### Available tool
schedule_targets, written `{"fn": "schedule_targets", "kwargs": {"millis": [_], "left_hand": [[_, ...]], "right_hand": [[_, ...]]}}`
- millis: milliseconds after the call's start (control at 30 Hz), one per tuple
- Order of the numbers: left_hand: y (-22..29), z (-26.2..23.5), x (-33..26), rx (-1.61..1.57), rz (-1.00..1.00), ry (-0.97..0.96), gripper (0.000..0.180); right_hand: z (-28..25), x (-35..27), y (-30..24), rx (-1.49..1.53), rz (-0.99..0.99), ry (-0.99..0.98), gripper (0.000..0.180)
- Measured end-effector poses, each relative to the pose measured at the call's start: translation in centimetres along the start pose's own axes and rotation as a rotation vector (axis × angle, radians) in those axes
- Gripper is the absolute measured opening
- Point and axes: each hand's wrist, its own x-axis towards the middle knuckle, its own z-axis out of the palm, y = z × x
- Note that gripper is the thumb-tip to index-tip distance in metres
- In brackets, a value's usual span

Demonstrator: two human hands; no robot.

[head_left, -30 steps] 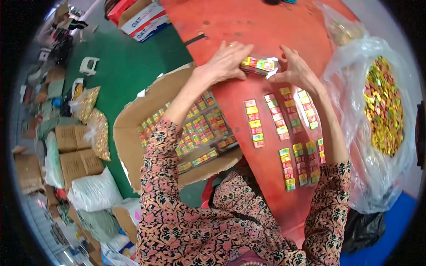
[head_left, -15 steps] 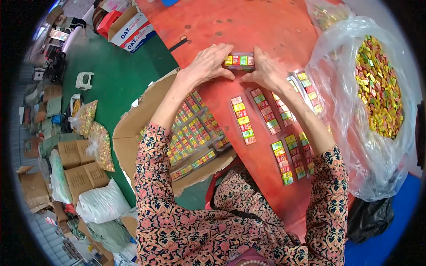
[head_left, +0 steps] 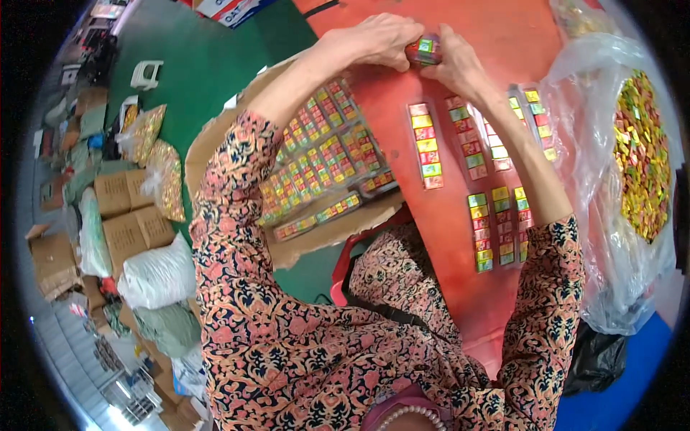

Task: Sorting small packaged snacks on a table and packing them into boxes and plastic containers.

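At the far part of the red table, my left hand [head_left: 387, 42] and my right hand [head_left: 460, 63] are closed on a small clear plastic pack [head_left: 425, 49] of colourful wrapped pieces. They grip it from its two ends, and the fingers cover much of it. Nearer to me lies a single filled pack [head_left: 427, 146], with more packs [head_left: 480, 231] in rows to its right, partly behind my right forearm. Left of the table edge is an open cardboard carton [head_left: 334, 237] holding many similar packs [head_left: 316, 161] in layers; my left forearm passes over its far side.
A large clear plastic bag [head_left: 568, 176] at the right holds a heap of small wrapped pieces [head_left: 640, 158]. Below it is a black bag [head_left: 595, 359]. On the green floor at the left stand a white stool [head_left: 146, 74], brown cartons [head_left: 122, 194] and filled sacks [head_left: 158, 273].
Both hands have stayed on the pack, which now appears turned and more covered by the fingers. The whole view has shifted, with the hands nearer the upper edge.
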Motion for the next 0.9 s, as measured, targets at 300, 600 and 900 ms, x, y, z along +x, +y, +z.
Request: {"fn": "schedule_targets", "kwargs": {"millis": [300,600,900], "left_hand": [[1.1,-1.7,-3.7,-0.022,-0.135,-0.019,0.030],[4.3,-0.8,-17.8,-0.084,-0.638,0.203,0.032],[5.8,17.0,-23.3,-0.599,-1.274,-0.029,0.038]], "right_hand": [[0.0,-0.5,-2.4,0.005,0.013,-0.126,0.078],[-5.3,-7.1,-8.2,0.129,-0.233,0.238,0.045],[-5.2,-13.6,-6.2,0.156,-0.101,-0.097,0.054]]}}
